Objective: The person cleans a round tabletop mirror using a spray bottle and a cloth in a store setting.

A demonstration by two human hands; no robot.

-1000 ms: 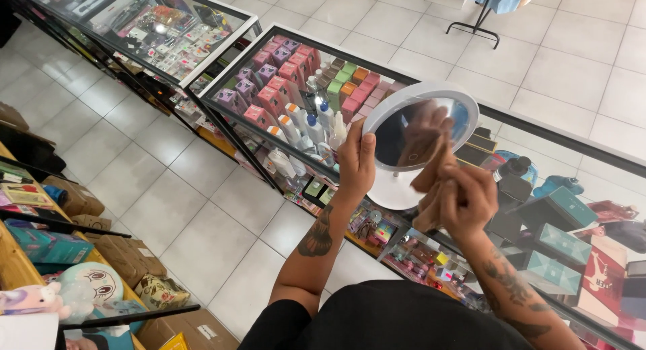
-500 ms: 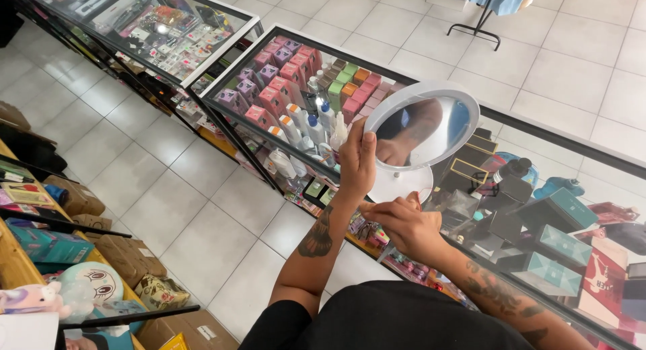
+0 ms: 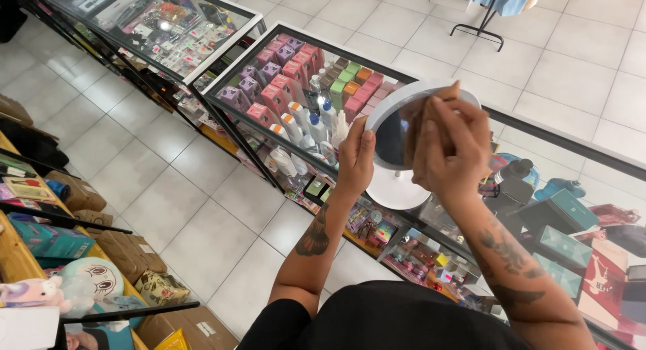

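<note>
A round mirror [image 3: 392, 140] with a white rim stands on its white base [image 3: 397, 188] on top of a glass display case [image 3: 572, 147]. My left hand [image 3: 355, 158] grips the mirror's left rim. My right hand [image 3: 449, 148] presses a brown cloth [image 3: 431, 102] against the mirror's face and hides most of the glass.
Inside the case are pink, purple and green boxes [image 3: 289, 74], white bottles [image 3: 306, 125] and teal boxes [image 3: 562, 215]. A second glass case [image 3: 168, 27] stands to the left. A wooden shelf with boxes and soft toys [image 3: 87, 283] lines the left side, with tiled floor [image 3: 202, 215] between.
My right hand dropped below the mirror half a second ago and has now come back up onto its face with the brown cloth. My left hand stayed on the rim.
</note>
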